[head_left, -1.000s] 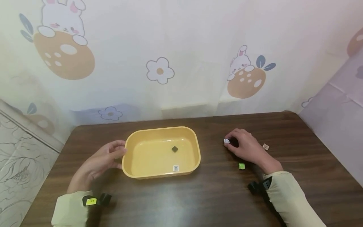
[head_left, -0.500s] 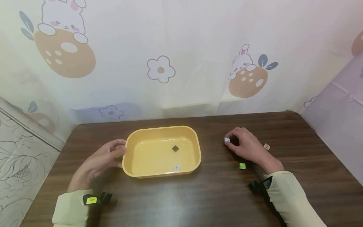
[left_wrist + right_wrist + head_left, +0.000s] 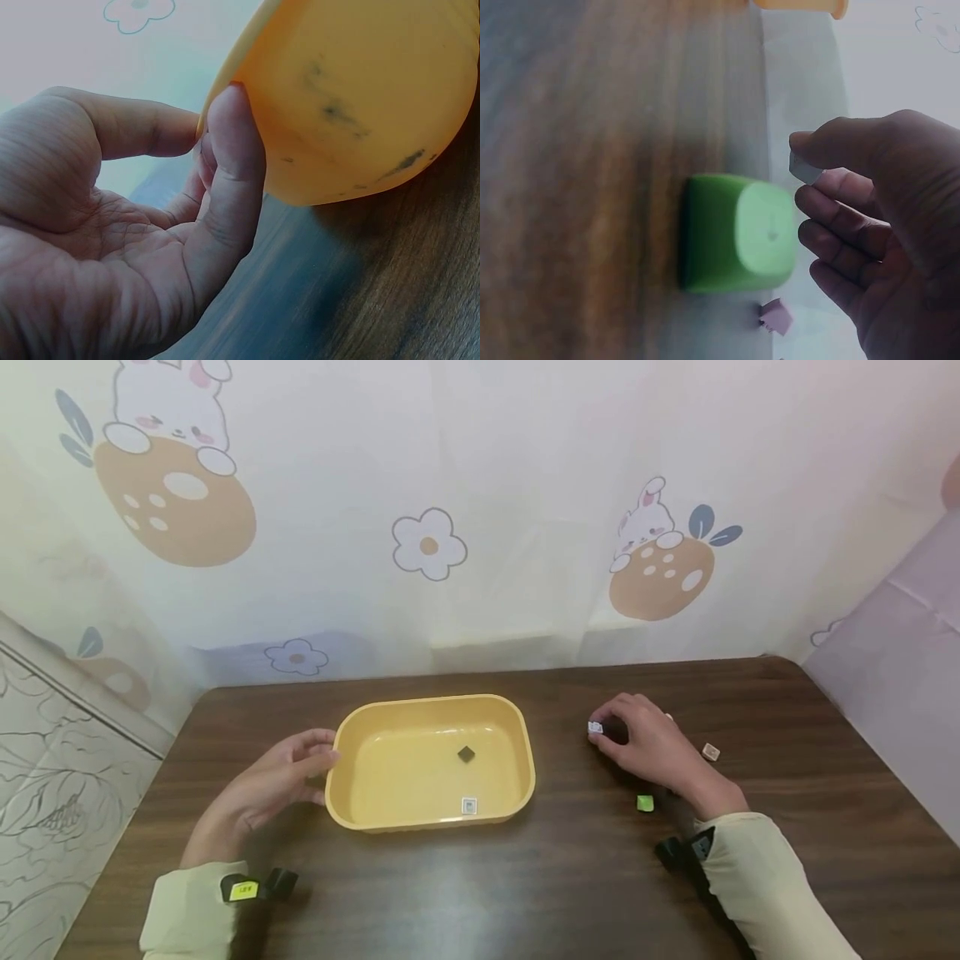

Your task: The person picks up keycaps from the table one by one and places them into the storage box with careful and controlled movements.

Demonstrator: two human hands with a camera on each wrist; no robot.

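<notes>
At the left end of a yellow plastic basin (image 3: 431, 777), my left hand (image 3: 266, 781) pinches the rim between thumb and fingers; the left wrist view shows this grip on the basin's wall (image 3: 360, 97) closely. Two keycaps lie inside: a dark one (image 3: 467, 754) and a white one (image 3: 469, 806). To the right of the basin, my right hand (image 3: 648, 743) pinches another white keycap (image 3: 595, 727) by thumb and fingertips, low over the table. A green keycap (image 3: 645, 803) lies just in front of this hand and looms large in the right wrist view (image 3: 739, 232).
A beige-pink keycap (image 3: 711, 752) rests right of my right hand. Something small and pale (image 3: 670, 717) shows partly behind the knuckles. Beyond the dark wooden table (image 3: 450, 902) hangs a wall covering (image 3: 517, 527) with rabbits and flowers.
My right hand has shifted slightly left with the white keycap in its fingers. My left hand keeps its grip on the basin, and the view has drifted a little.
</notes>
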